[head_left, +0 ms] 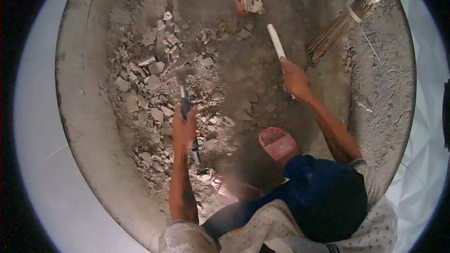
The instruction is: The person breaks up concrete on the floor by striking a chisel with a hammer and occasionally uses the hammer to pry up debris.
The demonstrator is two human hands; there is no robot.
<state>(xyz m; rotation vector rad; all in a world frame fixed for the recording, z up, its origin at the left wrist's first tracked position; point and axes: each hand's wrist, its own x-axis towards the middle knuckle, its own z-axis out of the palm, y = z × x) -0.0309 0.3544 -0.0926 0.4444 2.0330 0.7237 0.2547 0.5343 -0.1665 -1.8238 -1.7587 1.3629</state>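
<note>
My left hand (184,125) grips the dark handle of a hammer (183,76), whose head is blurred over a heap of broken grey rubble (150,84) on the dusty floor. My right hand (294,78) holds a white rod (276,40) upright, its upper end pointing away from me. Both arms are stretched forward over the ground. My foot in a pink sandal (278,143) stands between the two arms, near the rubble's right edge.
A broom of thin twigs with a white handle (347,22) lies at the upper right. A small orange pot filled with debris (244,3) sits at the top centre. A curved concrete rim (82,126) borders the rubble on the left.
</note>
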